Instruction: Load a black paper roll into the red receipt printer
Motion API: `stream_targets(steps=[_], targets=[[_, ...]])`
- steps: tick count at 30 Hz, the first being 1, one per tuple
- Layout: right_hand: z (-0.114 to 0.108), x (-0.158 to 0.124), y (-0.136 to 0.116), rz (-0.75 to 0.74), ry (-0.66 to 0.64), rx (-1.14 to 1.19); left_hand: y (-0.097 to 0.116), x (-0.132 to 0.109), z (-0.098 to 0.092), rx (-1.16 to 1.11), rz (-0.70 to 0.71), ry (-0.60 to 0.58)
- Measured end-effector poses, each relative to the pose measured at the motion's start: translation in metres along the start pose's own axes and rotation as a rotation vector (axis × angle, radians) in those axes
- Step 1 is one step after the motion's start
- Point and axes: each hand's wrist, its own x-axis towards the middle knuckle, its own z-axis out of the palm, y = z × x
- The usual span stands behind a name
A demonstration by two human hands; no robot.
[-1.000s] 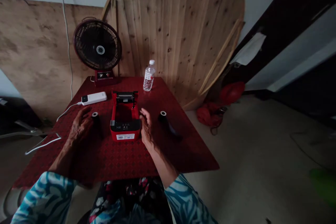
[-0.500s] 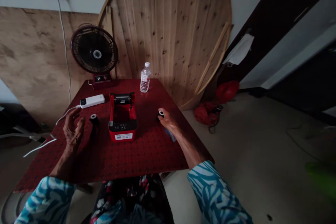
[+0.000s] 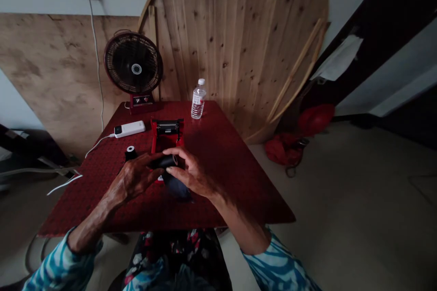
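A black ribbon roll [image 3: 165, 161] lies crosswise between my two hands, over the near part of a red label printer [image 3: 152, 138]. My left hand [image 3: 134, 177] has its fingers and thumb closed around the left end. At the right end, the thumb and fingers of my right hand [image 3: 191, 173] grip it. A loose dark strip of ribbon [image 3: 178, 188] hangs down from the roll. The printer's lid is raised, and my hands hide much of its front. Just left of the printer stands a second black roll [image 3: 130, 152] with a white core.
Behind the left hand lies a white power bank [image 3: 129, 129] with a cable. A fan [image 3: 134, 63] and a clear bottle [image 3: 198, 100] stand at the back of the red table [image 3: 239, 182]. A round wooden board [image 3: 235, 45] leans on the wall.
My right hand has brought the ribbon roll from the right side of the table to the printer. My left hand, formerly open at the left, has moved right and taken the roll's other end.
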Motion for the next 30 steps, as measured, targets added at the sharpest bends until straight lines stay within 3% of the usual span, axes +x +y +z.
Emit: stream_targets(steps=[2, 5, 7, 11, 16, 22, 30], targets=[[-0.009, 0.004, 0.010, 0.001, 0.041, 0.065, -0.007, 0.002, -0.004, 0.027, -0.019, 0.013], [-0.036, 0.006, 0.034, 0.035, 0.313, 0.139, -0.015, 0.018, -0.005, 0.114, -0.105, 0.004], [-0.055, 0.004, 0.059, 0.078, 0.497, 0.109, -0.020, 0.036, -0.002, 0.219, -0.148, -0.057], [-0.074, -0.006, 0.115, 0.195, 0.646, 0.003, -0.030, 0.074, 0.010, 0.443, -0.158, -0.205], [-0.070, -0.013, 0.149, 0.194, 0.605, -0.161, -0.041, 0.105, 0.024, 0.606, -0.177, -0.326], [-0.063, -0.012, 0.152, 0.165, 0.513, -0.322, -0.048, 0.113, 0.028, 0.581, -0.143, -0.376], [-0.066, -0.013, 0.152, 0.193, 0.471, -0.334, -0.058, 0.127, 0.044, 0.543, -0.159, -0.435]])
